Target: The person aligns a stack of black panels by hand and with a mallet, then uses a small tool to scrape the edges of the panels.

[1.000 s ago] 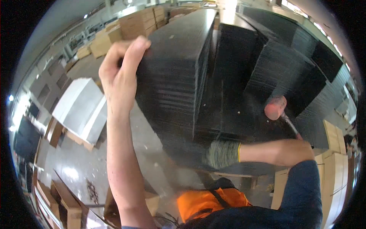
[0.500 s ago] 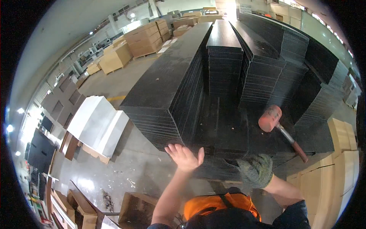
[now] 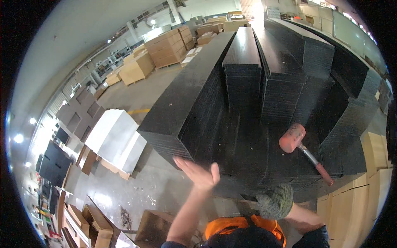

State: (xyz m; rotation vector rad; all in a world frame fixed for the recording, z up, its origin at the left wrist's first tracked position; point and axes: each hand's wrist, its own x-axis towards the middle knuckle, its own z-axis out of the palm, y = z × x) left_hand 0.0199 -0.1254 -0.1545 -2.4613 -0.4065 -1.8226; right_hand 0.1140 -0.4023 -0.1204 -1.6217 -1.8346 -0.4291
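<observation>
My bare left hand is open, fingers stretched and thumb apart, with its fingertips against the near end of the tall left stack of black boards. My right hand, in a grey-green knitted glove, is at the front edge of the lower black boards. Its fingers look curled, and a dark edge shows beside them; what they hold, if anything, is hidden. A mallet with a faded red head lies on the lower boards, its handle pointing toward the near right.
More black board stacks stand behind and to the right. Tan cartons line the near right. White sheets rest on a low support at left, above grey floor. An opened carton sits near my left arm. Brown box stacks stand farther back.
The view has shifted slightly, so the stacks sit lower in it. My left hand has turned more edge-on at the left stack. The gloved hand is slightly lower in view; the mallet still lies in place.
</observation>
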